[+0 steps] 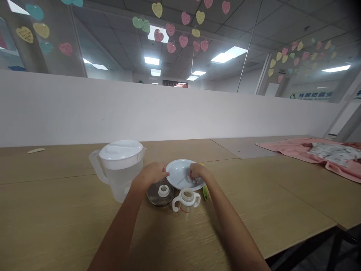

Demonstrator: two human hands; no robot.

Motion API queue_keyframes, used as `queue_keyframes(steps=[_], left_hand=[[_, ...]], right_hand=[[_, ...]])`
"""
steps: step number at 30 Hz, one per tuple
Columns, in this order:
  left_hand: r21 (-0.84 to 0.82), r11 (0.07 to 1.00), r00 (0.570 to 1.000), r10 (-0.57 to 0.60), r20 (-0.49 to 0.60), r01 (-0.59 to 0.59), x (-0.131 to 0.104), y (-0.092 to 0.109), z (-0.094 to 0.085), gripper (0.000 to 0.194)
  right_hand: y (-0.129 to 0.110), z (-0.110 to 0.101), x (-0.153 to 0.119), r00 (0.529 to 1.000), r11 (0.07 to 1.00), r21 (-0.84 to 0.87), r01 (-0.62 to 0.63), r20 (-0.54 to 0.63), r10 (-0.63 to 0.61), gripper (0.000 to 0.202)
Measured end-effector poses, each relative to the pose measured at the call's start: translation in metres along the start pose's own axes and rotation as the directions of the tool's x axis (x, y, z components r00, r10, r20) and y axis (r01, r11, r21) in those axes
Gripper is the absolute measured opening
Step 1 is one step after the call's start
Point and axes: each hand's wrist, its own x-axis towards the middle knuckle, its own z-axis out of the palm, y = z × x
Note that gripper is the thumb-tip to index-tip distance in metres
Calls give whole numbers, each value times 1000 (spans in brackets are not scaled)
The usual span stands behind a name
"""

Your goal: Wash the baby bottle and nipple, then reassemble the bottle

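Note:
A shallow white plate lies on the table before me. My left hand is at its left rim, thumb and fingers closed on the edge. Over the plate's right side, my right hand has its fingers bent down and closed at a small whitish, partly clear piece; the fingertips are hidden. Nearer to me stands an uncapped clear baby bottle with a white two-handled collar. Beside it, a dark metal dish holds a white bottle cap ring with a nipple.
A lidded clear pitcher with water stands left of my left forearm. A green-handled tool lies partly under the plate's right side. A pink cloth spreads at the far right. A white partition rises behind the table.

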Motion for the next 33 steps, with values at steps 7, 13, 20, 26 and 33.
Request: queue_keyframes(steps=[7, 13, 20, 26, 33], left_hand=[[32, 999, 997, 18, 74, -20, 5, -3, 6, 12], [44, 999, 992, 13, 123, -18, 9, -8, 11, 13], [55, 998, 989, 8, 150, -16, 12, -9, 12, 12], [75, 997, 987, 11, 160, -23, 13, -10, 13, 14], [85, 996, 988, 16, 153, -29, 13, -12, 13, 14]], right_hand=[[-5, 2, -2, 991, 993, 75, 91, 96, -98, 31], [-10, 6, 0, 968, 967, 208, 146, 172, -183, 31], [-11, 12, 4, 949, 925, 335, 178, 192, -251, 26], [-13, 16, 8, 943, 886, 423, 188, 175, -284, 18], [-16, 19, 9, 933, 790, 575, 212, 121, -339, 13]])
